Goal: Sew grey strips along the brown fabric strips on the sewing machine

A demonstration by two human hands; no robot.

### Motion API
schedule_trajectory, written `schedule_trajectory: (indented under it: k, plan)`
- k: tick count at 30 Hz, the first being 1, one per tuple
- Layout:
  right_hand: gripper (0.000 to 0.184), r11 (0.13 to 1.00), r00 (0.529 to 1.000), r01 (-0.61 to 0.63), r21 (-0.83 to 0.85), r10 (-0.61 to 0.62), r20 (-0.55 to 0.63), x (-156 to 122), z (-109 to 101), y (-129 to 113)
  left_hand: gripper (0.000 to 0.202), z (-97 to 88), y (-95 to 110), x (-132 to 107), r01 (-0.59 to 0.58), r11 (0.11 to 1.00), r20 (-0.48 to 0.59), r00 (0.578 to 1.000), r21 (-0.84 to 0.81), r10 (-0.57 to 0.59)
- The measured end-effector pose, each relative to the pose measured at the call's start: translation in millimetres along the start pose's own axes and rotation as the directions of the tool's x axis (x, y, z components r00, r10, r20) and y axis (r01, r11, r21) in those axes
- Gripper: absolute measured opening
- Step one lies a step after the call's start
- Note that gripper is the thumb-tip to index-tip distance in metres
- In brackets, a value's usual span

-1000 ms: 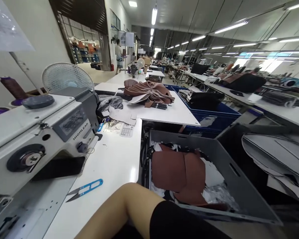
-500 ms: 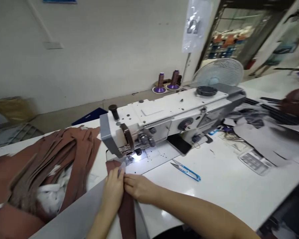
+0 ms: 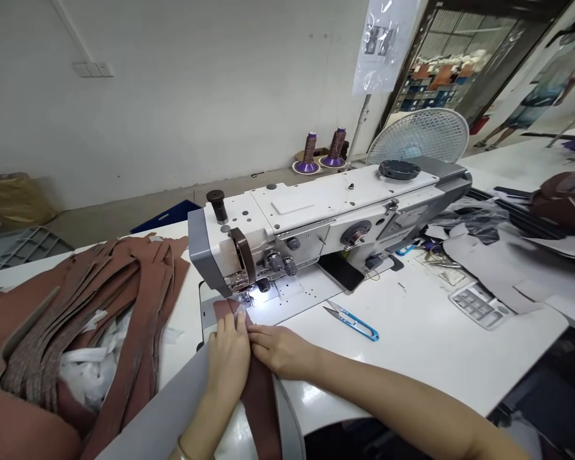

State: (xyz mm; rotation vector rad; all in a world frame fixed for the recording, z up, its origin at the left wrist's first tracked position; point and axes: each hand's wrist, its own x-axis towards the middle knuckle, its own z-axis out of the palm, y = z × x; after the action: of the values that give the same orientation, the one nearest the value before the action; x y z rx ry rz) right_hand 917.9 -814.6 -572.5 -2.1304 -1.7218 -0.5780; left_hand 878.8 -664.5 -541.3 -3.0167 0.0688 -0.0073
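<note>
A white and grey sewing machine (image 3: pixel 326 217) stands on the white table (image 3: pixel 426 345), its lamp lighting the needle plate. A brown leather strip (image 3: pixel 261 396) on a grey piece (image 3: pixel 172 409) runs from the table's near edge up under the presser foot (image 3: pixel 242 295). My left hand (image 3: pixel 229 361) lies flat on the strip, fingers stretched toward the foot. My right hand (image 3: pixel 278 348) rests beside it on the strip's right edge, fingers together and pressing down.
A heap of brown leather strips (image 3: pixel 76 319) with white scraps lies at the left. Blue thread snips (image 3: pixel 352 318) sit right of my hands, a calculator (image 3: pixel 482 305) and grey cut pieces farther right. A fan (image 3: pixel 421 135) and two thread cones (image 3: pixel 322 153) stand behind the machine.
One second ago the view faced right, toward a bin of leather pieces. It swung left to the machine; both hands have since slid the strip slightly toward the presser foot.
</note>
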Motion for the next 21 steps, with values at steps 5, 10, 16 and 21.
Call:
schedule_trajectory:
  k: [5,10,16,21]
  plan:
    - [0.017,1.0,1.0,0.006,-0.021,-0.006,0.02,-6,1,2,0.04,-5.8,7,10,0.031,0.999,0.02,0.999,-0.006,-0.031]
    - [0.017,0.999,1.0,-0.027,-0.028,0.027,0.01,-7,2,5,0.04,-15.2,14,21,0.059,0.998,0.103,0.993,-0.016,-0.057]
    - [0.016,1.0,0.999,-0.028,-0.006,0.029,0.034,-11,1,13,0.04,-19.8,19,31,0.07,0.997,0.138,0.988,-0.039,-0.064]
    - [0.018,0.999,0.998,-0.044,-0.01,0.044,0.05,-11,0,13,0.038,-14.1,16,32,0.044,0.997,0.147,0.989,-0.065,-0.034]
